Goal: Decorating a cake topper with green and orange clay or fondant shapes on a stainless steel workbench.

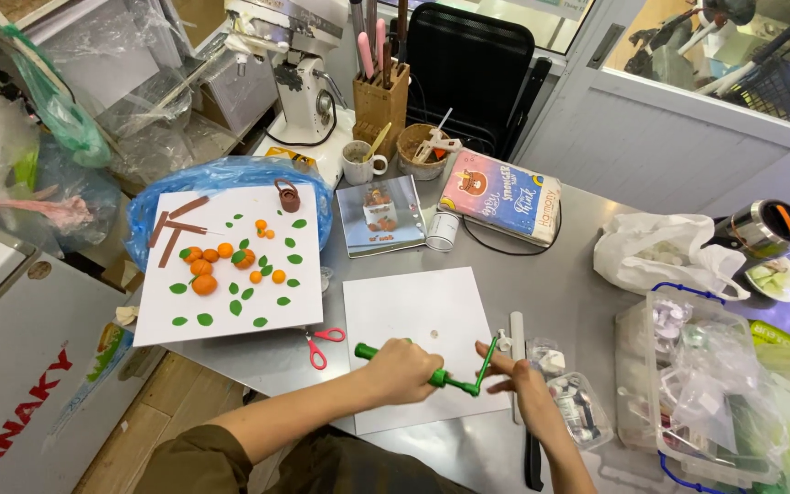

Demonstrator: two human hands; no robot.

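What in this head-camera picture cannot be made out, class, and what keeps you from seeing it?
- Green tool, head view: its barrel is hidden inside the left hand.
- Right hand: fingertips on the crank too small to tell.
- Clear plastic box: contents blurred by bags, cut by the right edge.

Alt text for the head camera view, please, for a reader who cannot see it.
A person's left hand and right hand hold a green crank-handled tool over a white sheet on a steel table. To the left, a white board carries orange balls and green leaves, with red scissors beside it.
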